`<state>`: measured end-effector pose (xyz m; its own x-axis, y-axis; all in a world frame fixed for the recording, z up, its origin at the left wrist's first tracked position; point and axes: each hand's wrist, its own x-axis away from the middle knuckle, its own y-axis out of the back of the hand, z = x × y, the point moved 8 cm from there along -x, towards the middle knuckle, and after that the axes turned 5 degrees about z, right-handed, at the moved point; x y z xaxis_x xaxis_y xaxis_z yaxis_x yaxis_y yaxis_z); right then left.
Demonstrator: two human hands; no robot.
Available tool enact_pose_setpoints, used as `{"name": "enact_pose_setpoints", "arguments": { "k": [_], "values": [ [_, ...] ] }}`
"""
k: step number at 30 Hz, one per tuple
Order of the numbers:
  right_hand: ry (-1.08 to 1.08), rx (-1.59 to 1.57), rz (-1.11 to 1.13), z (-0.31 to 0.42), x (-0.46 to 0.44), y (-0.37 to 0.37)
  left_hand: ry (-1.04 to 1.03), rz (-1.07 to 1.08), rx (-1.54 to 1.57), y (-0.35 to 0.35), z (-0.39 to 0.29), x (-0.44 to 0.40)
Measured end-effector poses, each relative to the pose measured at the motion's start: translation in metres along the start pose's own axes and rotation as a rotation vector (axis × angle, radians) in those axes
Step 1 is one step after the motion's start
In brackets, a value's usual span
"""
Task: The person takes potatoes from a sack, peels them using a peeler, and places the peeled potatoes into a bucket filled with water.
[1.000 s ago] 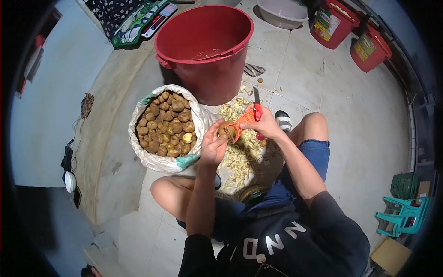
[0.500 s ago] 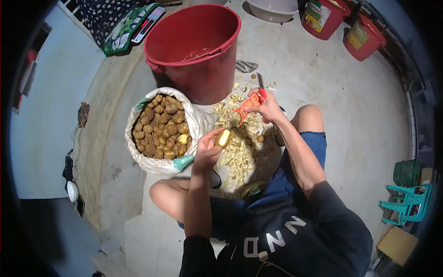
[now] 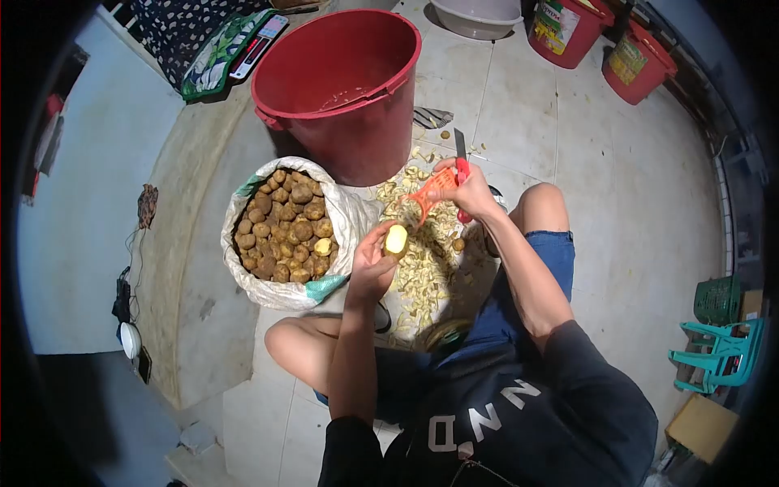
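Observation:
My left hand [image 3: 373, 264] is closed round a potato [image 3: 396, 240] whose upper face is bare and pale yellow, with brown skin left around its sides. Just to the right, my right hand [image 3: 472, 195] grips an orange peeler [image 3: 436, 191], its head close to the potato but apart from it. A red-handled knife [image 3: 461, 144] is also in that hand, blade pointing away from me. Below both hands, potato peelings [image 3: 426, 276] cover the floor. An open white sack [image 3: 350, 213] full of unpeeled potatoes [image 3: 286, 227] stands left of my left hand.
A big red tub [image 3: 341, 134] stands beyond the sack. Farther back are a pale basin [image 3: 479, 20] and two red buckets [image 3: 564, 32]. A scale [image 3: 258, 47] lies at the upper left. On the right are a teal stool [image 3: 714, 357] and a green basket [image 3: 716, 300].
The potato has tilted in my left hand, so more of its bare yellow face shows. My right hand has shifted slightly, and the peeler's head is blurred by motion.

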<state>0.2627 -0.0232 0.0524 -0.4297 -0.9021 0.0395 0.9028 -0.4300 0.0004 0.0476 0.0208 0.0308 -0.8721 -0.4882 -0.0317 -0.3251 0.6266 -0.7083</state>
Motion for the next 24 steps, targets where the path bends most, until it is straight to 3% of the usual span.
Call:
{"name": "enact_pose_setpoints", "arguments": {
  "k": [2,4,6,7,8,10,12,14,16,18,19,20,22,24],
  "values": [
    [0.041,-0.076,0.214,0.03,0.02,-0.037,-0.016,0.011,-0.027,0.001,-0.002,0.001],
    [0.131,0.049,0.204,0.023,0.016,-0.034,-0.051,0.055,-0.08,-0.004,-0.005,-0.001],
    [-0.029,-0.043,0.013,0.009,0.002,-0.004,-0.043,0.034,0.026,-0.006,-0.004,0.002],
    [0.017,0.078,0.016,0.018,0.004,-0.002,-0.036,0.013,0.127,-0.005,-0.006,-0.001],
    [0.05,-0.026,0.101,0.019,0.009,-0.016,-0.042,0.013,0.127,-0.005,-0.008,-0.004],
    [0.146,0.104,0.203,0.037,0.022,-0.044,-0.034,-0.016,0.02,-0.009,-0.01,0.001],
    [0.052,0.172,0.193,0.014,0.01,-0.026,-0.04,-0.004,0.022,-0.006,-0.004,0.0],
    [-0.035,-0.026,-0.005,0.006,0.003,0.0,-0.044,-0.011,0.15,0.001,-0.003,0.001],
    [0.021,-0.003,0.078,0.017,0.01,-0.017,-0.041,-0.029,0.073,0.003,-0.005,0.004],
    [0.192,0.231,0.193,0.034,0.018,-0.036,-0.082,-0.011,0.002,-0.002,-0.006,0.002],
    [0.029,0.034,0.135,0.015,0.009,-0.023,-0.082,0.002,0.023,-0.005,-0.005,-0.001],
    [-0.028,0.083,0.012,0.004,0.002,-0.002,-0.083,0.009,0.025,-0.008,-0.006,0.0],
    [-0.006,-0.036,0.038,0.019,0.008,-0.005,-0.045,-0.029,0.206,-0.014,-0.011,0.003],
    [0.073,-0.025,0.22,0.033,0.022,-0.038,-0.03,-0.056,0.169,-0.008,-0.009,0.005]
  ]
}}
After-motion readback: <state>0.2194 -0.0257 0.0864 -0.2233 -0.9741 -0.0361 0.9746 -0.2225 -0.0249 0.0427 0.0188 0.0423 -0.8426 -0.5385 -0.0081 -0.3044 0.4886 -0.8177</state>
